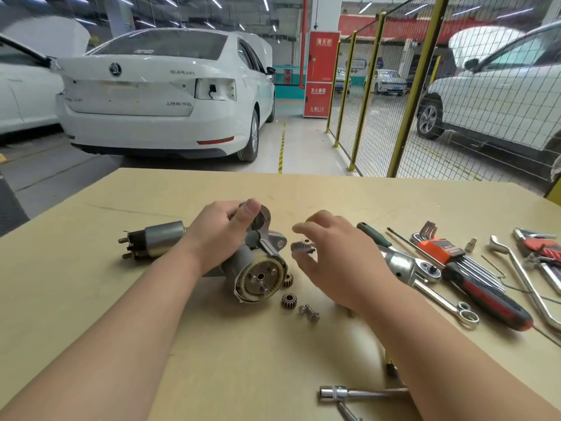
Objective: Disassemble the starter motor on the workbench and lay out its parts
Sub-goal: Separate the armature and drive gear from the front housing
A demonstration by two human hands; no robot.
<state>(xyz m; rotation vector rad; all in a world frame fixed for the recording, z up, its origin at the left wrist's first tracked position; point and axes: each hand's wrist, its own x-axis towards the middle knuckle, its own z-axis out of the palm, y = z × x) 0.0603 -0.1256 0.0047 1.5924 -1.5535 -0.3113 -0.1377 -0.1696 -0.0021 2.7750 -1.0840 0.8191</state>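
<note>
Starter motor, grey metal with its gear end open [256, 276]: where is it?
— Middle of the tan wooden workbench [91, 299]. The left hand [218, 232] grips its top, thumb raised.
— And the right hand [337, 256]?
— Relaxed, fingers spread over a small brass gear [306, 243]; contact unclear. It half hides a silver ratchet [403, 265]. Two more brass gears [288, 300] lie beside the motor.

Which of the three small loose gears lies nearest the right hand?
The farthest gear, just beside the right hand; the other two lie closer to the camera, one against the gear housing, one beside the bolt.
</note>
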